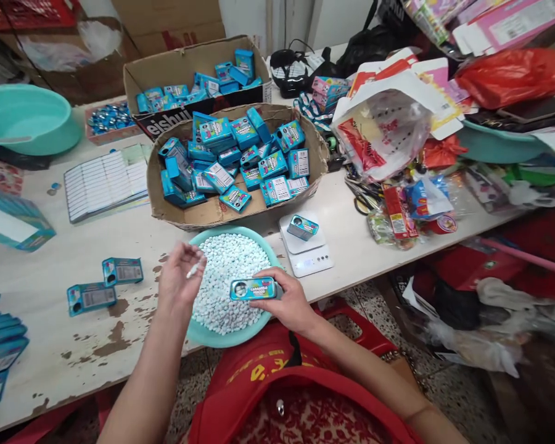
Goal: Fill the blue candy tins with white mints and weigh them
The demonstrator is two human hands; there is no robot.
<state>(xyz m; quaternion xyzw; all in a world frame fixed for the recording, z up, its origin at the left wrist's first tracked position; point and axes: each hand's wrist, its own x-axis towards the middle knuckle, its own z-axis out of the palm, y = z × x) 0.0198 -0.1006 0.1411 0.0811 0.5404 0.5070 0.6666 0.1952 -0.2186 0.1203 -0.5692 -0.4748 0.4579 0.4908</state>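
Note:
My right hand [290, 300] is closed round a small blue candy box [258, 288], printed "Caramelo Macizo", with a round window at its left end. It is held over a mint-green basin [197, 338] filled with small pale candies [229, 253]. Above the basin's left rim is my left hand [179, 271], fingers curled, with what looks like a pale candy at the fingertips; some blur hides the detail. Right of the basin, another blue candy box [303, 226] rests on a white kitchen scale [308, 262]. Two more blue boxes [123, 271] lie left of my left hand.
Behind the basin stands a cardboard tray [185, 217] heaped with blue boxes, and beyond it a second carton [166, 61]. A ruled paper sheet [106, 182] lies to the left, flattened boxes [2, 342] at the near left. Scissors [363, 203] and wrappers [400, 213] clutter the right.

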